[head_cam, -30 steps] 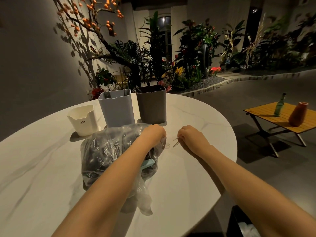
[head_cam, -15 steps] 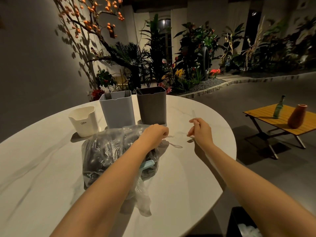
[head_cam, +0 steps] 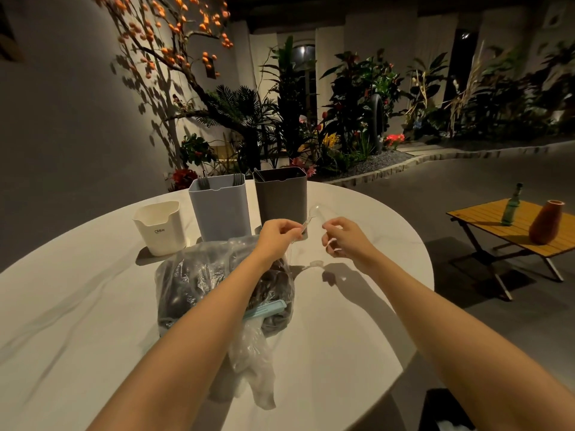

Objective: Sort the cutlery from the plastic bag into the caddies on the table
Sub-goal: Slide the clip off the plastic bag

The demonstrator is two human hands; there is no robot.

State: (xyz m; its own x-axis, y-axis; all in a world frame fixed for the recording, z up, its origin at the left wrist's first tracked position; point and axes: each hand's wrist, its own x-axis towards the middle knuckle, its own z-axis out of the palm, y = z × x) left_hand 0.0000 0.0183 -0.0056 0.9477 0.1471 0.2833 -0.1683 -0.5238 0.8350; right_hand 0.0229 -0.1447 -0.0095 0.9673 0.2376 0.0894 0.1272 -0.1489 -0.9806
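Our left hand (head_cam: pixel 281 236) pinches the handle end of a clear plastic spoon (head_cam: pixel 311 216), bowl pointing up and away toward the dark grey caddy (head_cam: pixel 281 195). We judge it's held by the tip so it can be dropped in handle-down or bowl-first without fumbling. Our right hand (head_cam: pixel 345 241) hovers just beside it, fingers loosely curled; something small and pale may sit between the fingertips, but we cannot tell if it grips anything.

A second clear piece (head_cam: pixel 315 263) lies on the table (head_cam: pixel 77 306) below the hands, near the bag's edge, probably set aside for the next pass.

The plastic bag (head_cam: pixel 199 275) sits in front of the caddies, under our left forearm, full of dark cutlery, with a light blue handle (head_cam: pixel 267 310) poking out of the opening toward us. The mouth faces us, so reaching in is easy.

Three caddies stand in a row behind the bag: white caddy (head_cam: pixel 160 227) on the left, blue-grey caddy (head_cam: pixel 219 209) in the middle with fork tines showing above the rim, dark grey on the right with a utensil or two showing. Most of the sorting looks undone.
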